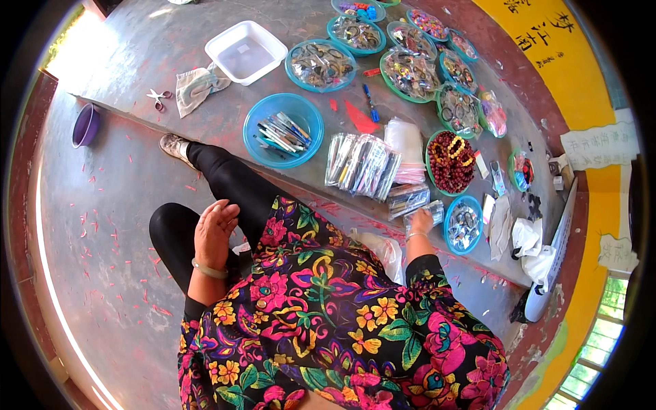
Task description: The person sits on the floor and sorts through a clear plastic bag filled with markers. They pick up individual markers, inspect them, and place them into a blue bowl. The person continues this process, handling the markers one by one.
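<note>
My right hand (421, 221) is at the near end of the packets, its fingers closed on a clear plastic packet (434, 209) that seems to hold pens. Just beyond it lies a small stack of similar dark packets (408, 198). A larger row of clear packets of pens (362, 165) is to its left. My left hand (215, 229) is raised above my bent knee with fingers stretched out, holding nothing. Loose pens (283, 132) lie in a blue basin (272, 105) beyond my leg. A pile of clear empty-looking plastic sleeves (403, 137) rests behind the packets.
A blue basin (447, 232) of small wrapped items stands right of my right hand. Dark red bead strings (447, 179) fill another basin, with several filled basins behind. A white tub (268, 46), a cloth (195, 90), scissors (158, 100) and a purple basin (86, 126) are farther left.
</note>
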The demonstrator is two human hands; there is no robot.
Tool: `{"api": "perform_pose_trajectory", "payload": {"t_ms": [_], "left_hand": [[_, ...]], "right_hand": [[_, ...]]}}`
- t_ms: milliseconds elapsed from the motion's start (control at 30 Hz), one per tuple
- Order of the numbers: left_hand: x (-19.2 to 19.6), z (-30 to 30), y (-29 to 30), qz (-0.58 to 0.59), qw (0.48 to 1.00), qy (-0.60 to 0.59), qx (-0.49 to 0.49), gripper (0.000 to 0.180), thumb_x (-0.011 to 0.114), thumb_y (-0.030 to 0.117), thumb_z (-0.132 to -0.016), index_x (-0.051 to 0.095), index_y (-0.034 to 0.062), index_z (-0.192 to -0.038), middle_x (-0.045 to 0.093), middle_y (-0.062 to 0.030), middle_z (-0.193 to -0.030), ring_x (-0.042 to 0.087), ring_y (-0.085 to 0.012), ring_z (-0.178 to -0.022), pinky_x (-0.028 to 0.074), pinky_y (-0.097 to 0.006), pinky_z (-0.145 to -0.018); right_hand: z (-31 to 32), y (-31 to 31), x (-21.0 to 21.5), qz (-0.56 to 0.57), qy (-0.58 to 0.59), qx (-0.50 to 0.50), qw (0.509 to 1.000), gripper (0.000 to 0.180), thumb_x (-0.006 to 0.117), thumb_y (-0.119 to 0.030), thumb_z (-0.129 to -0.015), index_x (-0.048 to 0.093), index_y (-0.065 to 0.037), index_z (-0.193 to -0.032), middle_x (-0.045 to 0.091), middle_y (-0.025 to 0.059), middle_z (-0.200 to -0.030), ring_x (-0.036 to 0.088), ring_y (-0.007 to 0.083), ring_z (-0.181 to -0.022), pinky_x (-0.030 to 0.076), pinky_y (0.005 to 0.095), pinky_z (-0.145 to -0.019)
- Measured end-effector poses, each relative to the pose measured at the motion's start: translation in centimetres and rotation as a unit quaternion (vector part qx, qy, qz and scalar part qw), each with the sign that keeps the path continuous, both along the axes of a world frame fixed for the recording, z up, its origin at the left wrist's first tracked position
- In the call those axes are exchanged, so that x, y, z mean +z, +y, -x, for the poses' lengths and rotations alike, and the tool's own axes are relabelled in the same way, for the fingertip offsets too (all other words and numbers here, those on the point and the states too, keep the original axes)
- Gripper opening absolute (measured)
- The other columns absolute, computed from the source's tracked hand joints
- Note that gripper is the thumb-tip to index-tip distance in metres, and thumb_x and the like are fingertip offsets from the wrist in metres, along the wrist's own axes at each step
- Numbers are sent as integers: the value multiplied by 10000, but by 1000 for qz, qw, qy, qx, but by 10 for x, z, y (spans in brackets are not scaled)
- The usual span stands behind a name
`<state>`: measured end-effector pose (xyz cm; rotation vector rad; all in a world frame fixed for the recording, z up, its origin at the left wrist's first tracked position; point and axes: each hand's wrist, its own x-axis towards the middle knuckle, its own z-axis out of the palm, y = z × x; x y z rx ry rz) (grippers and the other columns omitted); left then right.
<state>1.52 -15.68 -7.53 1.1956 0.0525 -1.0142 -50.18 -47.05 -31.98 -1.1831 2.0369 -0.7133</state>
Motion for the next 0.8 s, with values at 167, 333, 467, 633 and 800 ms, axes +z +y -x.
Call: {"api": "perform_pose_trajectory", "payload": {"t_ms": [167,333,467,633,800], "left_hand": [[4,-1,6,-3,1000,-17,19,259,514,202,-955,583,17,-1123,681,-93,-961,653,-182,-904,502,-289,-799],[2,-3,6,3,1000,-15,15,279,518,226,-953,576,24,-1137,673,-100,-981,644,-200,-933,495,-312,-830],[4,-4,11,18,1000,-3,20,245,537,205,-951,600,32,-1113,689,-80,-964,653,-178,-917,492,-301,-823],[2,-4,9,12,1000,-5,17,236,538,198,-951,605,34,-1105,691,-87,-958,655,-180,-917,495,-305,-827],[3,-1,6,-1,1000,-8,25,232,539,199,-951,608,31,-1095,693,-91,-950,662,-180,-896,508,-299,-809]], "right_hand": [[-106,-7,42,-189,-106,-188,958,256,583,-194,-825,585,18,-967,591,162,-794,618,290,-657,473,393,-495],[-105,-22,29,-206,-184,-247,929,420,724,-353,-783,568,-44,-1021,556,125,-968,474,213,-600,411,386,-502],[-112,-36,27,-250,-234,-269,900,500,767,-378,-753,543,-140,-1131,501,48,-1179,478,240,-928,414,411,-713],[-109,-35,2,-173,-308,-271,896,495,691,-423,-798,532,-154,-1182,572,91,-1178,537,275,-1046,408,450,-852],[-106,-39,-10,-148,-437,-266,846,472,656,-413,-813,535,-93,-1138,596,107,-1118,552,297,-1027,416,484,-871]]}}
